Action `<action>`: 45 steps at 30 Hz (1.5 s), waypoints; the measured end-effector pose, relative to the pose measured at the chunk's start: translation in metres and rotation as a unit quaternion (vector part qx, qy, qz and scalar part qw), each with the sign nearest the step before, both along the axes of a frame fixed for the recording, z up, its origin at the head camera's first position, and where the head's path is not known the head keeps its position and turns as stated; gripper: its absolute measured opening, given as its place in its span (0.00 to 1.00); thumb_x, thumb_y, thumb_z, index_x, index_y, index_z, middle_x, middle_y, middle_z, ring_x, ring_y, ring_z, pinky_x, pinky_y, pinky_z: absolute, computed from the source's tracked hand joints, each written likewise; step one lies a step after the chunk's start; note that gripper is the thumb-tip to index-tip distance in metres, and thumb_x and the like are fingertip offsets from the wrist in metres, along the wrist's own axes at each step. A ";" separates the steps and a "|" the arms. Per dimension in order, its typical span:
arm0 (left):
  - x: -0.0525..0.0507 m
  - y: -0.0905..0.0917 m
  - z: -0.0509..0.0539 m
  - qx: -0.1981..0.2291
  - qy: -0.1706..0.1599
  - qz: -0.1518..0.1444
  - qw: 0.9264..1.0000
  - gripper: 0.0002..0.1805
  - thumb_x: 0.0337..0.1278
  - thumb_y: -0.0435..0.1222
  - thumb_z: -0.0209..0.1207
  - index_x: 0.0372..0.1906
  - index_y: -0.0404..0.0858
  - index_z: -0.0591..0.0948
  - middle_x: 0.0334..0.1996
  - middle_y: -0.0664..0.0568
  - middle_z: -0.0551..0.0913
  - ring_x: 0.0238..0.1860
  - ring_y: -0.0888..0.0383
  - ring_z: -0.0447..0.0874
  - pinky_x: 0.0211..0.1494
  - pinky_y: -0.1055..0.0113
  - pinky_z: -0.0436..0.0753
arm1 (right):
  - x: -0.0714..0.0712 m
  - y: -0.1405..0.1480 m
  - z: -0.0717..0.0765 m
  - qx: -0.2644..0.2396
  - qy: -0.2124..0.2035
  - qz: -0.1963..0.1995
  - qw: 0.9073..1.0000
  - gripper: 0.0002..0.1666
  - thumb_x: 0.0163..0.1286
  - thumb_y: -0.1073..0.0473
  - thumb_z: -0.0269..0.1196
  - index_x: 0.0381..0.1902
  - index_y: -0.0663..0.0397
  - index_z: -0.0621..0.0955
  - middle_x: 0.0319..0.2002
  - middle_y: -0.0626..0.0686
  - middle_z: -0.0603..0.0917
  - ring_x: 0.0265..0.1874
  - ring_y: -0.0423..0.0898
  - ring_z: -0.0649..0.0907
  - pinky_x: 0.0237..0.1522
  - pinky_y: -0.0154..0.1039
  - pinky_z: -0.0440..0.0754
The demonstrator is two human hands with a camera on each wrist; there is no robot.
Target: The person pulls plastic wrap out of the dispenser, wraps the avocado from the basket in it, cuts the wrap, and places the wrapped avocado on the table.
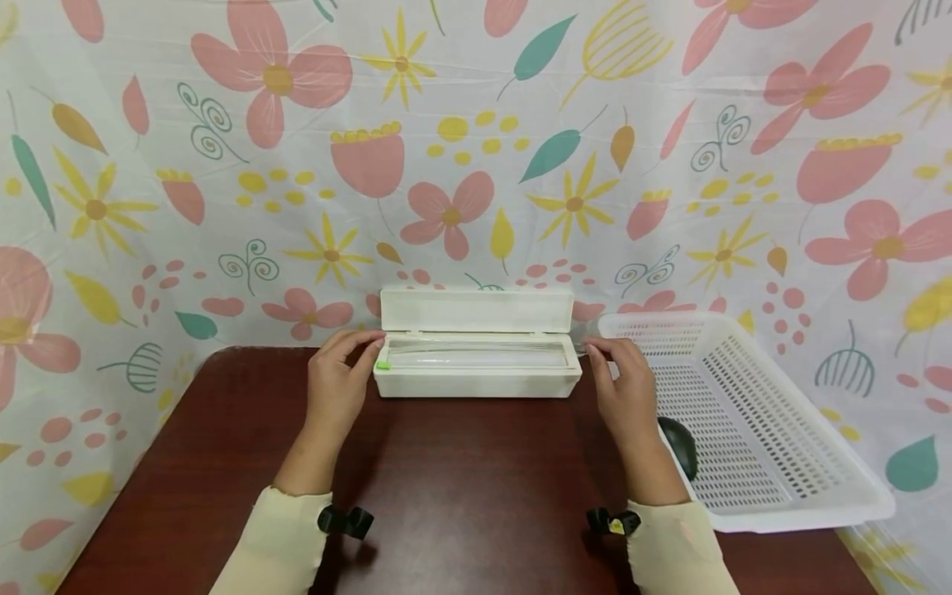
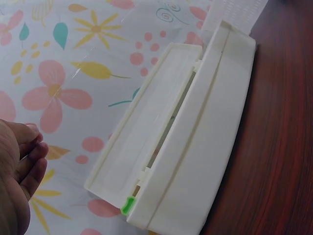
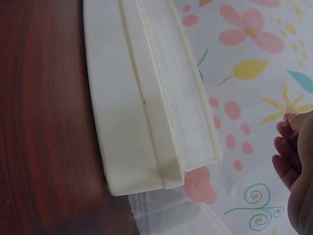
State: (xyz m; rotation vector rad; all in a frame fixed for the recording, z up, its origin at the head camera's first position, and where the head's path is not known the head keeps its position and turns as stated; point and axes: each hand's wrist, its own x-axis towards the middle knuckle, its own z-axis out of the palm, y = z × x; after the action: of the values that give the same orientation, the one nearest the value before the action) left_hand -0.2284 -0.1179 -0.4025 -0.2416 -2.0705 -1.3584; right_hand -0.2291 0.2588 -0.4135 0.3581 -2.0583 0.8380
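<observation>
While left grip [image 1: 338,372] and right grip [image 1: 626,380] pinch clear film [image 1: 476,347] between thumb and fingers, the film spans the box [image 1: 476,386]. The box sits at the rear of the bench [image 1: 476,479], lid [image 1: 476,311] raised behind, basket [image 1: 803,522] to the right.

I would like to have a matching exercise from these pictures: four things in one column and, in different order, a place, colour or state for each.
Column one:
1. lid
2. small green piece
3. basket
4. tabletop

Column two:
A. to the right of the white box
B. dark reddish brown
C. standing open
D. at the left end of the white box

Right pairs: 1-C, 2-D, 3-A, 4-B
</observation>
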 end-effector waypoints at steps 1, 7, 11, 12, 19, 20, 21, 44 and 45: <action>0.001 0.000 0.001 0.000 0.000 0.001 1.000 0.08 0.63 0.37 0.67 0.43 0.39 0.90 0.41 0.50 0.88 0.50 0.56 0.84 0.55 0.77 0.74 | 0.001 0.000 0.000 0.000 -0.002 0.001 1.000 0.08 0.70 0.67 0.64 0.45 0.61 0.86 0.38 0.58 0.85 0.39 0.52 0.82 0.49 0.25 0.74; 0.004 0.001 0.006 0.003 0.002 0.004 1.000 0.07 0.61 0.34 0.68 0.42 0.39 0.90 0.40 0.50 0.88 0.49 0.57 0.83 0.54 0.79 0.74 | 0.006 0.000 0.003 -0.005 0.006 0.008 1.000 0.08 0.69 0.68 0.65 0.44 0.61 0.86 0.37 0.58 0.85 0.39 0.51 0.82 0.48 0.26 0.74; 0.005 0.002 0.008 0.002 0.010 0.004 1.000 0.06 0.60 0.33 0.69 0.42 0.39 0.90 0.40 0.50 0.88 0.49 0.58 0.83 0.54 0.78 0.75 | 0.009 0.000 0.004 -0.015 0.013 0.020 1.000 0.08 0.69 0.69 0.65 0.44 0.62 0.87 0.37 0.58 0.85 0.39 0.51 0.82 0.50 0.22 0.74; 0.005 0.002 0.008 0.002 0.010 0.004 1.000 0.06 0.61 0.34 0.69 0.42 0.39 0.90 0.40 0.50 0.88 0.49 0.58 0.83 0.54 0.78 0.75 | 0.010 0.000 0.005 -0.017 0.012 0.024 0.999 0.08 0.69 0.69 0.65 0.44 0.62 0.86 0.37 0.59 0.85 0.40 0.51 0.82 0.51 0.20 0.74; 0.008 0.001 0.011 0.004 0.022 -0.002 1.000 0.07 0.62 0.36 0.68 0.42 0.39 0.90 0.42 0.50 0.88 0.50 0.58 0.84 0.56 0.76 0.77 | 0.016 -0.001 0.009 -0.029 0.019 0.037 0.999 0.09 0.68 0.71 0.64 0.45 0.62 0.86 0.38 0.58 0.84 0.41 0.48 0.82 0.53 0.19 0.75; 0.008 0.001 0.011 0.005 0.024 -0.002 1.000 0.07 0.62 0.36 0.68 0.42 0.39 0.90 0.42 0.50 0.88 0.50 0.58 0.84 0.56 0.75 0.77 | 0.016 -0.001 0.010 -0.028 0.020 0.036 0.999 0.09 0.68 0.72 0.64 0.45 0.62 0.86 0.38 0.58 0.84 0.41 0.48 0.82 0.53 0.19 0.75; 0.008 0.001 0.011 0.005 0.026 -0.002 1.000 0.07 0.62 0.35 0.68 0.42 0.39 0.90 0.42 0.50 0.88 0.50 0.58 0.84 0.56 0.74 0.77 | 0.017 -0.001 0.010 -0.026 0.020 0.037 0.999 0.09 0.69 0.72 0.64 0.45 0.62 0.86 0.38 0.58 0.84 0.42 0.48 0.82 0.53 0.19 0.75; 0.017 -0.002 0.018 0.016 0.047 -0.014 0.999 0.06 0.62 0.36 0.68 0.41 0.42 0.91 0.38 0.52 0.88 0.47 0.64 0.83 0.57 0.80 0.74 | 0.032 -0.002 0.013 -0.025 0.045 0.043 0.998 0.13 0.63 0.78 0.65 0.43 0.64 0.86 0.35 0.58 0.84 0.40 0.40 0.80 0.48 0.24 0.75; 0.018 -0.002 0.018 0.016 0.046 -0.014 0.999 0.06 0.62 0.36 0.68 0.41 0.42 0.91 0.38 0.52 0.88 0.47 0.64 0.83 0.57 0.80 0.74 | 0.033 -0.002 0.013 -0.025 0.045 0.042 0.998 0.13 0.63 0.78 0.65 0.43 0.64 0.86 0.35 0.58 0.84 0.40 0.40 0.80 0.48 0.24 0.75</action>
State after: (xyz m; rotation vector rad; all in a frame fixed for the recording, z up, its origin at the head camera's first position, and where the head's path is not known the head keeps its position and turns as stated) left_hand -0.2103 -0.1199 -0.3840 -0.3153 -1.9746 -1.3716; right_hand -0.1963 0.2571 -0.4006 0.4498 -1.9468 0.9055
